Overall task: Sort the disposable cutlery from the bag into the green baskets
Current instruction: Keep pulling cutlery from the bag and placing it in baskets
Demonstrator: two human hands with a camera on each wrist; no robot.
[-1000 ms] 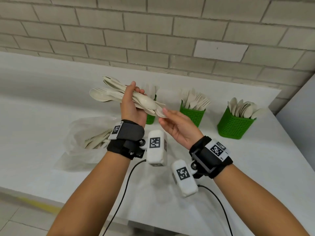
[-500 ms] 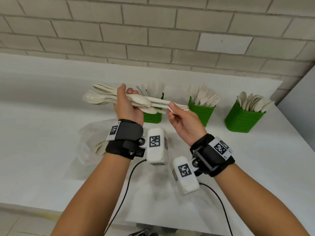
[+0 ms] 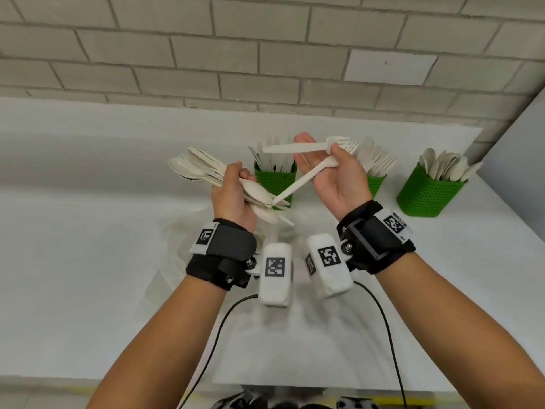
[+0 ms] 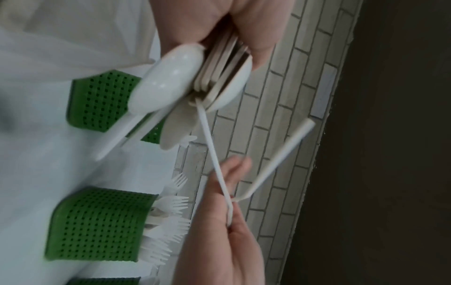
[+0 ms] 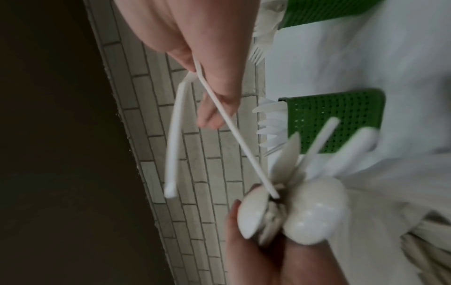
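My left hand grips a bundle of pale spoons and forks above the table. My right hand pinches two white forks by their necks. One fork lies level. The other fork slants down, its handle end touching the bundle. Three green baskets stand behind: the left basket with knives, the middle basket with forks, the right basket with spoons. The clear bag lies under my hands, and cutlery shows inside the bag.
The white table runs to a grey brick wall behind the baskets. Its front edge is just below my forearms. A grey panel stands at the right end. Cables hang from both wrist cameras.
My right hand has risen up and to the right, drawing forks out of the bundle; it now holds two. My left hand has tilted the bundle downward at its right end.
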